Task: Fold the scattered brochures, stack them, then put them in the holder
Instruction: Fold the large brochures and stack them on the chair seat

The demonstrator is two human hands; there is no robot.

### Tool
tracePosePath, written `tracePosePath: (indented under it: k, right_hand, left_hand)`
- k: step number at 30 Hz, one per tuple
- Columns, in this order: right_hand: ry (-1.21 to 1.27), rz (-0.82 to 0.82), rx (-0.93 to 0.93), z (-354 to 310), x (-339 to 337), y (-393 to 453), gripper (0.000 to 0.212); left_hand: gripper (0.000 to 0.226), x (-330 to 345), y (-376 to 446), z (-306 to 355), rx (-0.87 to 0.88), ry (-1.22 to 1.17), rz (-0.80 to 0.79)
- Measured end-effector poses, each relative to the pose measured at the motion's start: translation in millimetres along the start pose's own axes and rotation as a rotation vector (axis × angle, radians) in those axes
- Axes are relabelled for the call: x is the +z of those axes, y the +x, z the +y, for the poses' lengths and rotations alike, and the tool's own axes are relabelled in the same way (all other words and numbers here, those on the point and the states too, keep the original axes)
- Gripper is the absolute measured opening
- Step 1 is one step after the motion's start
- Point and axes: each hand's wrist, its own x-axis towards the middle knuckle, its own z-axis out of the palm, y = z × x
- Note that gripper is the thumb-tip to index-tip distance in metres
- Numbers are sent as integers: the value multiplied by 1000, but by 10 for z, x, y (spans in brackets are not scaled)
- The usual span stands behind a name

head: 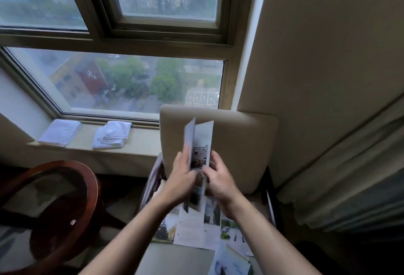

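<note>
A printed brochure [200, 143] stands upright in the air in front of a beige chair back, its panels partly folded together. My left hand [182, 176] grips its left panel and my right hand [219, 177] pinches its right edge. Below my hands, several unfolded brochures [196, 229] lie spread on the chair seat [175, 259]. One more brochure [231, 261] lies at the seat's near right corner. No holder is in view.
The beige chair back [240, 143] faces me under the window. Two folded white towels [60, 131] [112, 133] rest on the sill. A round wooden table with a glass top [50, 204] stands at the left. Curtains [349, 187] hang at the right.
</note>
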Motion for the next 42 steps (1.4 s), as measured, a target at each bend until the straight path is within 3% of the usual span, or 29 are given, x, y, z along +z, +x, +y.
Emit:
tracePosePath:
  k: [2,4,8,11,13,15,16,19,21,27,32,38,42]
  right_hand:
    - [14,-20,-16,-19,104,-16,51]
    - [-41,73,-46,-20,107,-4,64]
    - [-28,251,-64,-26,-134,62,46]
    - [105,195,12,-43,-325,91,48]
    - [167,160,44,-38,-411,84,46]
    - [117,158,55,-29,-425,75,47]
    - [36,180,49,-18,-416,65,52]
    - [-274,360,-15,24,-371,34,76]
    - [-276,369,-50,51,-340,7,79]
    - [-286,482,98,555,-539,-46,78]
    - [-481,532,338,1727,-881,-327,78]
    - [-665,559,605,3304,-1074,-704,88]
    - [-766,541,693,3990,-1125,-692,89]
  left_hand:
    - [75,169,37,-11,-6,221,-23]
    - [86,250,31,-74,10,319,-83]
    - [110,153,-98,-101,41,299,-92]
    - [82,35,-72,-126,-97,-76,143]
    - [52,-35,11,-158,-285,-314,88]
    - [21,-38,38,-169,-331,-393,20]
    - [15,-28,39,-160,-314,-398,27]
    - [26,-25,52,-124,-237,-458,113]
    - [27,8,54,-110,-206,-479,107]
    - [25,490,-43,-414,-229,-310,-60]
    - [35,1301,-251,-1199,-281,247,-158]
    - [30,2197,-736,-2536,-299,487,-383]
    - [27,2501,-906,-3163,-340,558,-381]
